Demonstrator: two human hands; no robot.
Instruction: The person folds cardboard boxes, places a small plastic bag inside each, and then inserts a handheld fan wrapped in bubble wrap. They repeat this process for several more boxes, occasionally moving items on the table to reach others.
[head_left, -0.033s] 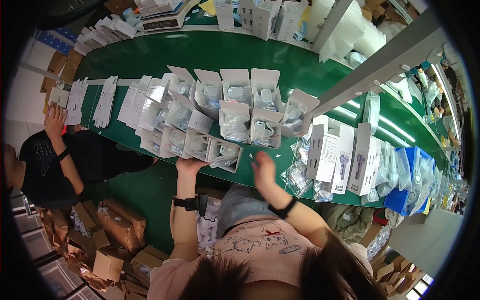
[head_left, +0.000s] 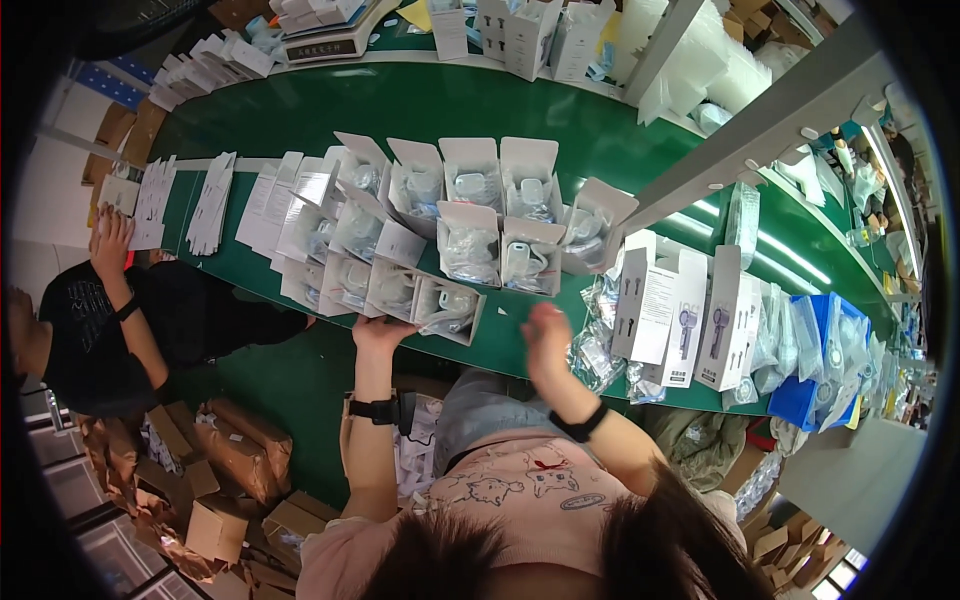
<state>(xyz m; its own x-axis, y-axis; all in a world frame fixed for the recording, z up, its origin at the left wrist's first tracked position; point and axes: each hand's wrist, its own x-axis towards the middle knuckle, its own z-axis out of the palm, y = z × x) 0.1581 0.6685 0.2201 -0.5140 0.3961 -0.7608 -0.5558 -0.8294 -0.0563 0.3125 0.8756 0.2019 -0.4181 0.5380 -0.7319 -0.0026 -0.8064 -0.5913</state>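
Observation:
My left hand (head_left: 378, 333) is at the near edge of the green table (head_left: 400, 110), holding the lower side of an open white box (head_left: 395, 288); its fingertips are partly hidden by the carton. Just right of it stands another open box (head_left: 447, 310) with a clear-bagged pale device in it. My right hand (head_left: 548, 345) is raised over the table edge, apart from the boxes and blurred, so its fingers are unclear. Several more filled open boxes (head_left: 470, 245) stand in rows beyond, flaps up. Small clear-bagged parts (head_left: 597, 350) lie beside my right hand.
Printed white boxes (head_left: 648, 310) stand at the right, before bagged devices and a blue bin (head_left: 795, 402). Flat cartons (head_left: 210, 205) lie at the left, where a co-worker's hand (head_left: 110, 235) rests. A slanting metal post (head_left: 745, 150) crosses the right side.
My right hand has moved right, toward the bagged parts, and slightly nearer to me. My left hand stays at the box; the boxes look nearly unchanged.

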